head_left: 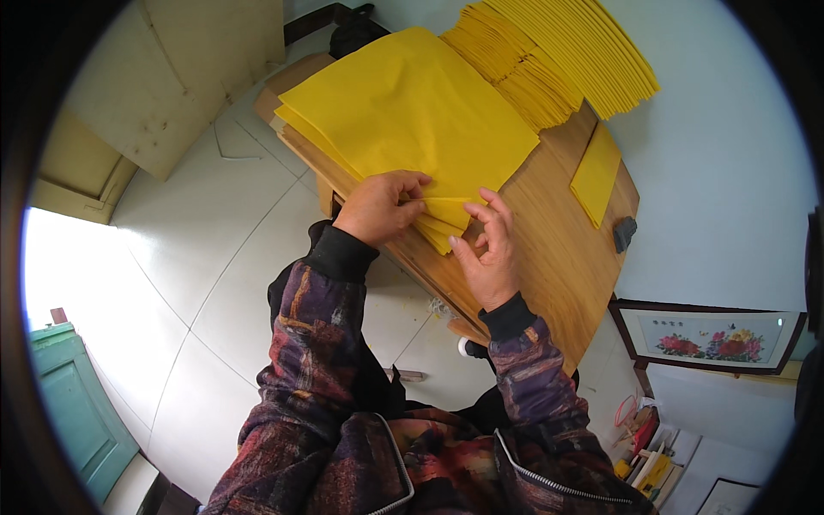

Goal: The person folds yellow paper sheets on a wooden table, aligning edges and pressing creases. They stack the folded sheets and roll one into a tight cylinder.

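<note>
A large yellow fabric sheet (412, 103), apparently in layers, lies over the wooden table (549, 257). Its near end is gathered into a narrow folded part (446, 225) that reaches the table's edge. My left hand (382, 206) pinches this folded part from the left, thumb and fingers closed on the fabric. To the right of the fold is my right hand (492, 253), thumb and fingers bent but apart. One of its fingertips is at the fold's right edge; whether it presses on the fabric I cannot tell.
Stacks of folded yellow fabric (549, 60) stand at the table's far side by the wall. A flat folded yellow piece (596, 176) and a small dark object (625, 233) lie on the right. A framed flower picture (708, 336) leans beyond the table's right corner.
</note>
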### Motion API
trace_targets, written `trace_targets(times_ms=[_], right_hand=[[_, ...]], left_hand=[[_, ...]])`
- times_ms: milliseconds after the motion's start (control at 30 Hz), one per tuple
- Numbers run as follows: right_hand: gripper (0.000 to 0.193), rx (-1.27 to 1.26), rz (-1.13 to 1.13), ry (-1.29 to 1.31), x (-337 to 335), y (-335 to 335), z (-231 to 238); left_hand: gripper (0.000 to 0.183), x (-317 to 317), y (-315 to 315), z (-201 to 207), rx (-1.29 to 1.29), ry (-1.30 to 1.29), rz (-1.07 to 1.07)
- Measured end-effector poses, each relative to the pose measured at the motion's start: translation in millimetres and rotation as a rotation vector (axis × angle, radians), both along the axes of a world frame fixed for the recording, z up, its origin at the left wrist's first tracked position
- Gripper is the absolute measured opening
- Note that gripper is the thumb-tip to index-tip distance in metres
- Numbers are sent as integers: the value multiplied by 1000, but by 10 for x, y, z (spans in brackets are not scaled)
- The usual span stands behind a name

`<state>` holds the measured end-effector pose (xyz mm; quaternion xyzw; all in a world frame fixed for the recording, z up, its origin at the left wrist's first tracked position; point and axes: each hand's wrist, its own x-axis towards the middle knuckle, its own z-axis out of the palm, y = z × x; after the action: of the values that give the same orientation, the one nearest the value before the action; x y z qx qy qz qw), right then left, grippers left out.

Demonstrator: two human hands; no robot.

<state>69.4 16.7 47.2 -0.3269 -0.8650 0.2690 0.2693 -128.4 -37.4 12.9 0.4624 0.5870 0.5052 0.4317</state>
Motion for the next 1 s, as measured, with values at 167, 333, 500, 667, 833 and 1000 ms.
trace_targets(times_ms=[167,333,500,667,833,1000], right_hand=[[32,-17,35,51,1,0,-59],[13,28,105,54,-21,63,-109],[6,-88,39,101,-65,109,-93],[5,-109,-3,98,-172,198,-61],[11,-25,-99,105,-93,108,5],[24,167,84,-75,115,-160,17]], left_hand=[[7,2,7,11,6,9,8],[8,1,6,16,-10,19,4],[12,-15,-1,9,7,18,-16],[26,-23,-20,1,116,83,-31],[20,2,6,-3,-37,19,-8],[6,29,18,-8,11,-8,12]])
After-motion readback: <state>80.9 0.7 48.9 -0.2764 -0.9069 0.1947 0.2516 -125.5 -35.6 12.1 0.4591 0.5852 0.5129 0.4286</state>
